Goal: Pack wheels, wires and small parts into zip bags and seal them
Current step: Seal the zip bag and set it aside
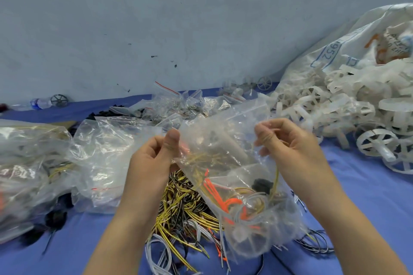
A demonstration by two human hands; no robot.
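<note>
We find the zip bag (237,187) suspended between both hands, above the loose wires (181,207). We judge it light, limp and slippery; the mouth edge is the proper hold. The left hand (154,158) pinches one corner, thumb raised; the right hand (288,145) pinches the other, fingers curled.

Bright, even light; glare on the plastic bags (107,140), soft blur and wide-angle bending toward edges.

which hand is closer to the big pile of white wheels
Right. The right hand, pinching the zip bag, is just left of the wheel pile; the left hand holds the bag's far side.
</note>
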